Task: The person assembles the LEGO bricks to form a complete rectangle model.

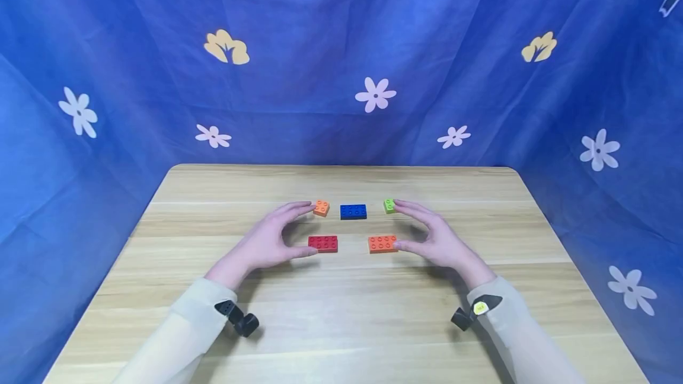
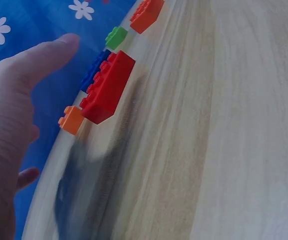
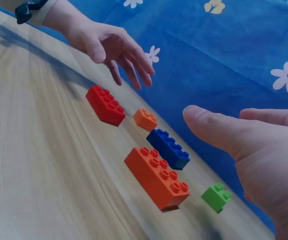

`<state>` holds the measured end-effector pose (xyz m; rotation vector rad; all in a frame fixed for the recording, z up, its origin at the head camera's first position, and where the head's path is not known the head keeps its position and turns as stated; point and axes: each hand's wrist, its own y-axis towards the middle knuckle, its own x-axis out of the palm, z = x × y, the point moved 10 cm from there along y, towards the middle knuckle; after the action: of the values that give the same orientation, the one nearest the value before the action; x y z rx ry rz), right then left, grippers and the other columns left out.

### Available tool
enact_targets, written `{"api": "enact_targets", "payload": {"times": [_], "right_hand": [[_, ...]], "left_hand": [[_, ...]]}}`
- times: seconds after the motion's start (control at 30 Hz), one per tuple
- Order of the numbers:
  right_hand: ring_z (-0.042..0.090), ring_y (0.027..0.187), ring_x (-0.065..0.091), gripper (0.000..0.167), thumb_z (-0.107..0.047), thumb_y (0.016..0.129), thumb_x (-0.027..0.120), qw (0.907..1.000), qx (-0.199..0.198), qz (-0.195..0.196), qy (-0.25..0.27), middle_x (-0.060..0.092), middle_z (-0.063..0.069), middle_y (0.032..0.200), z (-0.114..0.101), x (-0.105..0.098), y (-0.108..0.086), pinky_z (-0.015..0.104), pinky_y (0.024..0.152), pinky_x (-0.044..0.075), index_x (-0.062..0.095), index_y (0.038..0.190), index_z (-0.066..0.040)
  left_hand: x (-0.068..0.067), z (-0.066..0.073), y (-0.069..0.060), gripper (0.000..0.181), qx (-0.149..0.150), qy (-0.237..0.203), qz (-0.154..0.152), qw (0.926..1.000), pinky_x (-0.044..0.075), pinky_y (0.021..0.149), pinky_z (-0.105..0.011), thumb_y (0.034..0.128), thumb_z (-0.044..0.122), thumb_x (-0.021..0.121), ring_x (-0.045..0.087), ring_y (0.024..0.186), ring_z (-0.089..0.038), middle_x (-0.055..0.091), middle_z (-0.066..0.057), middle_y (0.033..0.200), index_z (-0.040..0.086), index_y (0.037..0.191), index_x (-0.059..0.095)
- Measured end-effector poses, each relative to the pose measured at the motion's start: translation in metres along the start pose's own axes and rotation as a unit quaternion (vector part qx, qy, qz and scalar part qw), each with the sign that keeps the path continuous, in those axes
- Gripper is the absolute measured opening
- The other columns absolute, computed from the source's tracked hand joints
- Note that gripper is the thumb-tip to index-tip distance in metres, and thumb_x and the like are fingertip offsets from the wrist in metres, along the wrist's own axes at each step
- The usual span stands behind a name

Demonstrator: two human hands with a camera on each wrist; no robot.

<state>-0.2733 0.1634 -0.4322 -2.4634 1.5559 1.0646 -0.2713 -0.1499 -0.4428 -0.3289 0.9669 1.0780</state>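
Note:
Several studded toy bricks lie apart on a wooden table. My left hand (image 1: pixel 271 239) hovers with fingers spread beside the red brick (image 1: pixel 323 244) and the small orange brick (image 1: pixel 321 208), holding nothing. On the other side, my right hand (image 1: pixel 433 234) hangs with thumb and fingers parted near the long orange brick (image 1: pixel 382 244) and the small green brick (image 1: pixel 389 206), also holding nothing. A dark blue brick (image 1: pixel 353 212) lies between the two small ones at the back. The right wrist view shows the left hand above the table behind the red brick (image 3: pixel 105 105).
The light wooden table (image 1: pixel 352 325) reaches back to a blue cloth (image 1: pixel 299 76) with flower prints, which also hangs along both sides. Each sleeve carries a small dark wrist camera, the left one (image 1: pixel 237 317) and the right one (image 1: pixel 475 311).

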Motion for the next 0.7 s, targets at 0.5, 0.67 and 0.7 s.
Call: {"api": "enact_targets", "payload": {"times": [0.5,0.67,0.7], "right_hand": [[0.028,0.141,0.053,0.072,-0.020,0.080,0.095,0.9994,0.000,-0.028,0.022,0.062,0.007,0.148,0.010,0.022,0.002,0.046,0.120,0.037,0.064,0.143,-0.002],[0.027,0.139,0.055,0.067,-0.018,0.081,0.095,0.9988,0.016,-0.038,0.029,0.067,0.006,0.142,0.019,0.031,0.001,0.043,0.121,0.036,0.067,0.139,-0.001],[0.028,0.137,0.057,0.066,-0.017,0.081,0.095,0.9986,0.018,-0.038,0.032,0.068,0.007,0.140,0.020,0.032,0.001,0.043,0.120,0.038,0.068,0.139,-0.001]], "left_hand": [[0.016,-0.011,-0.002,0.086,-0.012,-0.084,0.001,0.9964,0.037,0.119,-0.054,0.0780,0.055,0.092,0.055,0.138,-0.026,0.063,0.001,0.146,0.012,0.147,0.063],[0.023,-0.015,-0.004,0.076,-0.030,-0.121,-0.006,0.9922,0.043,0.116,-0.048,0.0787,0.045,0.095,0.062,0.130,-0.022,0.070,0.002,0.136,0.009,0.140,0.069],[0.024,-0.015,-0.004,0.073,-0.032,-0.126,-0.006,0.9915,0.044,0.115,-0.047,0.0788,0.043,0.095,0.064,0.128,-0.022,0.071,0.002,0.134,0.009,0.139,0.070]]}}
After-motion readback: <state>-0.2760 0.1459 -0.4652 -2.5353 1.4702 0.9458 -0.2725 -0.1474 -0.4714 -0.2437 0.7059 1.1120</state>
